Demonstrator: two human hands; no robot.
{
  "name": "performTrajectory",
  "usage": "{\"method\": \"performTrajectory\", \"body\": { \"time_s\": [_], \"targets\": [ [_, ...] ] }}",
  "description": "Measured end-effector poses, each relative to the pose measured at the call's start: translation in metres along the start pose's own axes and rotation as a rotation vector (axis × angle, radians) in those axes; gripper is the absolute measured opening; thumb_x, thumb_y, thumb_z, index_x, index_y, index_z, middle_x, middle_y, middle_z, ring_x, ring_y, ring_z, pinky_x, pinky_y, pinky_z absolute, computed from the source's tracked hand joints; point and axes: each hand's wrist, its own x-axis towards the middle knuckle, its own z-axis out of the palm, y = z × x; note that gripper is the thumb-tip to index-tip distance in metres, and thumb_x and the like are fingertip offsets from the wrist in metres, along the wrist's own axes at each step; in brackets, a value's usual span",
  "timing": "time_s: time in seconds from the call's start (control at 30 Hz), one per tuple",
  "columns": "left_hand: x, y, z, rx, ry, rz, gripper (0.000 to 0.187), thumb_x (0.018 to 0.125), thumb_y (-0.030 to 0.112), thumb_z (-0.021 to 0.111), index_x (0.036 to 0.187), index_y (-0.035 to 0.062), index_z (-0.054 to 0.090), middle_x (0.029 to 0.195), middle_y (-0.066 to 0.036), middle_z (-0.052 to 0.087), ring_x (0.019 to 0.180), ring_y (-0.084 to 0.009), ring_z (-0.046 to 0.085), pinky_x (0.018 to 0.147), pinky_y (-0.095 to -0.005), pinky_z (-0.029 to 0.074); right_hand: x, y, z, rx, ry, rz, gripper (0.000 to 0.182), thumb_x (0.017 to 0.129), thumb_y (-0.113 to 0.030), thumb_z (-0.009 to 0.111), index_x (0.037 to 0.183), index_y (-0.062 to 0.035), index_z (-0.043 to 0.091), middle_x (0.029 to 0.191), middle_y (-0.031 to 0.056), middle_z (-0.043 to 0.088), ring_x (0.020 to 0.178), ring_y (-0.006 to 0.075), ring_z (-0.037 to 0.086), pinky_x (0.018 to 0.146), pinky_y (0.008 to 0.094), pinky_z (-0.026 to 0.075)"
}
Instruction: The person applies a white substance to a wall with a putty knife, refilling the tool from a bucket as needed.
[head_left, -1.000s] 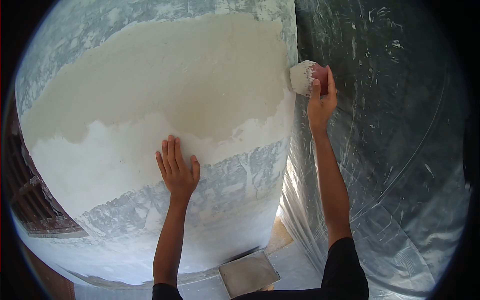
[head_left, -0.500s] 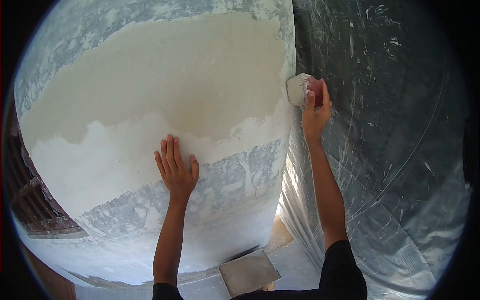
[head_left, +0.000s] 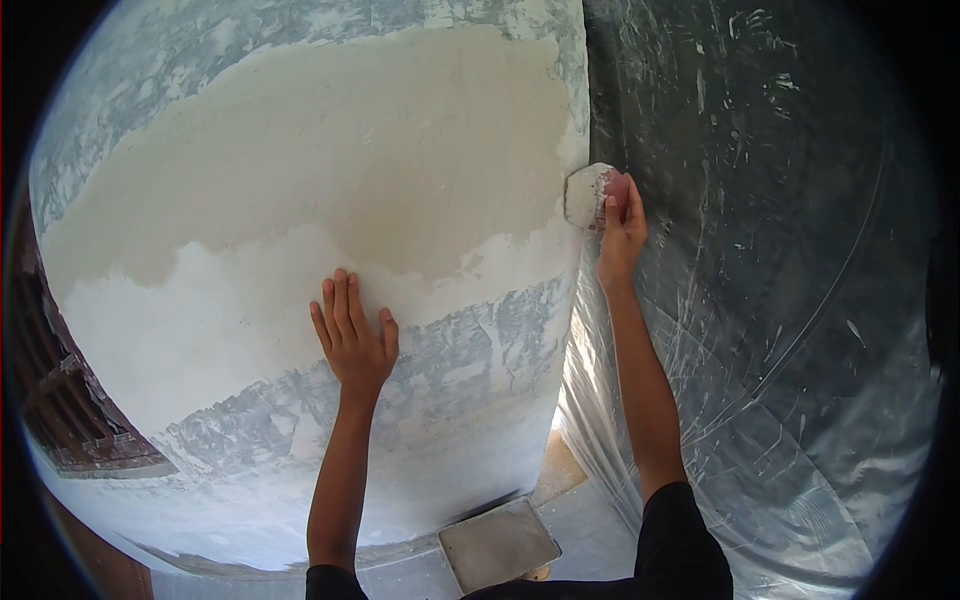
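My left hand (head_left: 353,340) lies flat with fingers outstretched on the plastered wall (head_left: 240,310), over its whiter band. My right hand (head_left: 622,237) grips a rounded reddish spreader (head_left: 587,200) between thumb and fingers. Pale plaster cakes most of its face, and its left edge meets the wall's right-hand corner. Above my left hand spreads a broad beige patch of damp-looking plaster (head_left: 310,140). Rougher grey-blue patches border the smooth area above and below.
Dark plastic sheeting (head_left: 790,250) with pale splashes hangs to the right of the wall edge. At the wall's foot sits a shallow rectangular tray (head_left: 497,552) with greyish contents. A brown slatted frame (head_left: 75,400) shows at far left.
My right hand and the spreader have slid a little down and to the left along the wall's corner. My left hand stays in the same place.
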Motion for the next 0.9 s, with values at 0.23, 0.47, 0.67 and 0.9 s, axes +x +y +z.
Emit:
{"method": "performTrajectory", "body": {
  "time_s": [0.23,0.47,0.67,0.9],
  "targets": [
    [0.000,0.000,0.001,-0.001,0.016,0.002,0.060,0.092,0.023,0.053,0.145,-0.0020,0.043,0.152,-0.015,0.044,0.145,-0.0295,0.036,0.120,-0.0499,0.023,-0.014,-0.002,0.003,-0.457,-0.188,-0.067,0.046,0.100,-0.002,0.056,0.145,-0.0002,0.046,0.140,0.0109,0.054,0.125,0.0177,0.053,0.107,0.0304,0.041],
    [0.001,0.000,0.002,0.001,0.012,-0.002,0.059,0.092,0.023,0.053,0.145,-0.0023,0.043,0.151,-0.015,0.045,0.145,-0.0298,0.037,0.120,-0.0500,0.023,-0.019,0.001,0.002,-0.329,-0.178,-0.093,0.047,0.099,-0.003,0.058,0.144,-0.0010,0.047,0.138,0.0108,0.056,0.123,0.0162,0.054,0.107,0.0304,0.039],
    [0.000,0.000,0.000,0.002,0.012,-0.008,0.059,0.092,0.023,0.053,0.145,-0.0021,0.044,0.151,-0.015,0.045,0.144,-0.0296,0.037,0.120,-0.0496,0.023,-0.011,-0.007,0.004,-0.004,-0.020,0.010,0.046,0.100,-0.004,0.057,0.144,0.0025,0.045,0.142,0.0099,0.053,0.127,0.0155,0.051,0.110,0.0292,0.037],
    [0.000,0.000,0.000,-0.009,-0.005,0.008,0.059,0.094,0.023,0.051,0.146,-0.0026,0.040,0.152,-0.016,0.041,0.145,-0.0314,0.035,0.119,-0.0513,0.023,-0.004,-0.004,0.002,-0.438,-0.104,-0.145,0.048,0.098,-0.017,0.064,0.143,-0.0058,0.052,0.131,0.0112,0.060,0.117,0.0173,0.054,0.104,0.0306,0.040]
  ]
}}
